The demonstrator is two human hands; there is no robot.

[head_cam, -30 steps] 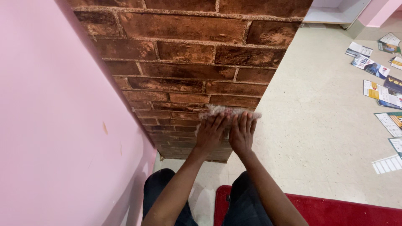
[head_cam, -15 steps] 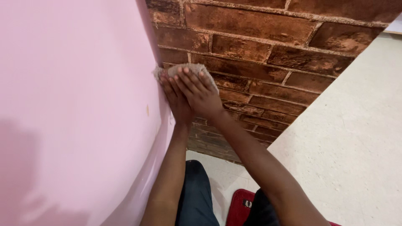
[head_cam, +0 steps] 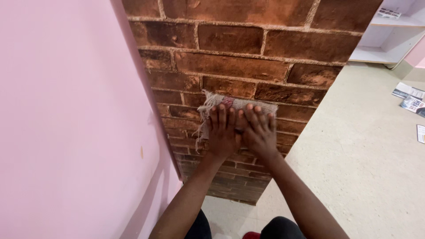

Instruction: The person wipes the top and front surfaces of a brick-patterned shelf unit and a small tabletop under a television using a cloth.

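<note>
Pressing frayed beige cloth (head_cam: 239,105) against brick wall (head_cam: 248,66).

both hands (head_cam: 241,132) flat, side by side, fingers spread

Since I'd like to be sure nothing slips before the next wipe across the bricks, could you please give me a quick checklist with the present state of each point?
1. Left hand flat on the cloth: ok, palm down with fingers spread.
2. Right hand flat on the cloth: ok, it lies beside the left, the two touching.
3. Cloth pressed against the brick wall: ok, though its frayed left edge hangs loose.
4. Cloth clear of the pink wall: ok, a strip of brick lies between.
5. Cloth clean enough: cannot tell, the wiping side is hidden.
6. Floor free nearby: not ok, papers lie at the right.
</note>
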